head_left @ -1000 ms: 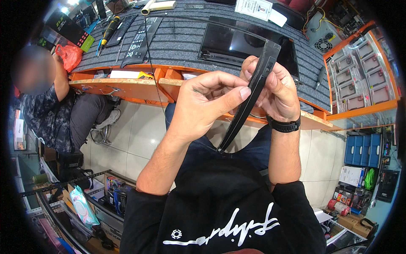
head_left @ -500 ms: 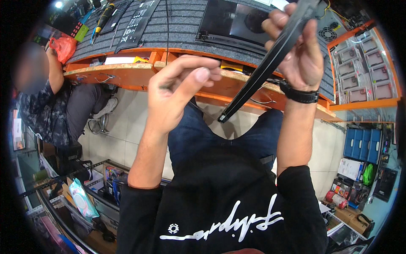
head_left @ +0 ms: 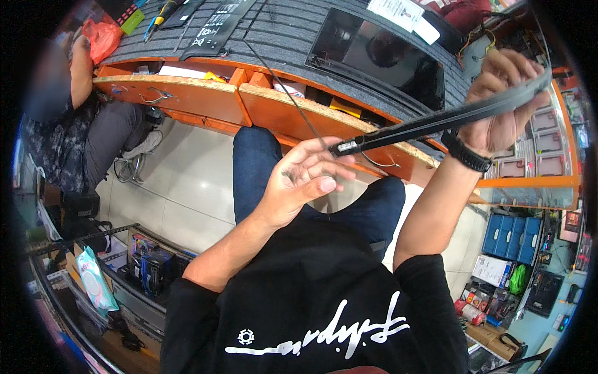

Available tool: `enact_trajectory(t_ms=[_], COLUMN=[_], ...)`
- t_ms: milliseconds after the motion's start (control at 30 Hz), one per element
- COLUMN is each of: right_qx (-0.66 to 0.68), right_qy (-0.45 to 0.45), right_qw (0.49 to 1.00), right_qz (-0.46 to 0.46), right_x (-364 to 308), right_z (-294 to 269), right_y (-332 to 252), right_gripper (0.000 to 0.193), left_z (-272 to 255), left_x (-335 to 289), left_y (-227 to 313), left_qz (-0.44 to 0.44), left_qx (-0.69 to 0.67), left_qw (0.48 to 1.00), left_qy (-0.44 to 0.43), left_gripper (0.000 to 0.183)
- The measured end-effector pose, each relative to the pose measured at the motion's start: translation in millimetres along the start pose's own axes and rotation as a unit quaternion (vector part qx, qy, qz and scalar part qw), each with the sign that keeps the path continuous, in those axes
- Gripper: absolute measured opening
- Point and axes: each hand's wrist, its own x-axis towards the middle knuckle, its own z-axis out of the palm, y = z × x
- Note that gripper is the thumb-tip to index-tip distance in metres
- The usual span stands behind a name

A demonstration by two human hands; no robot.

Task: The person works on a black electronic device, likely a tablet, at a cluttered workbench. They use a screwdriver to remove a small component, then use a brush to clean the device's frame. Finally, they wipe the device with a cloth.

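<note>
In the head view, a long black panel (head_left: pixel 436 121) is up in the air, in front of the worktop (head_left: pixel 286 37). The right hand (head_left: pixel 489 134) has its fingers bent around the far end. The left hand (head_left: pixel 299 177) is loosely open by the near end; I can't tell if it touches. The panel looks light, stiff and smooth, so it may slip or crack. Both thin ends seem best to hold.

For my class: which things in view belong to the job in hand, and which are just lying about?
Likely in the job:
long black part, held in the right hand
left hand, open beside the part's left end

Just lying about, it seems:
dark glossy panel on the gray mat, possibly related
yellow-and-black screwdriver
red bag
blue drawers
</note>
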Motion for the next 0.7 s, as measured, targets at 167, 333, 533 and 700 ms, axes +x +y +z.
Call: enact_trajectory(t_ms=[167, 333, 533, 700], right_qx=[-0.029, -0.144, -0.43, -0.551], right_qy=[0.026, 0.09, 0.2, -0.074], right_qw=[0.996, 0.981, 0.88, 0.768], right_qz=[-0.076, -0.093, 0.031, 0.319], right_x=[-37.1, -94.3, -146.4, -136.9], right_z=[5.7, 6.0, 27.3, 76.2], right_y=[-2.9, 1.9, 7.6, -27.1], right_gripper=[0.03, 0.035, 0.056, 0.04], left_z=[8.7, 10.0, 15.4, 23.1], left_x=[8.8, 23.1, 32.1, 19.0], left_y=[43.0, 70.9, 102.3, 138.4], left_qz=[0.011, 0.135, 0.219, 0.22], left_qx=[0.017, 0.083, 0.015, 0.046], left_qw=[0.999, 0.985, 0.975, 0.972], left_qy=[0.026, 0.064, 0.04, 0.064], left_gripper=[0.025, 0.028, 0.031, 0.026])
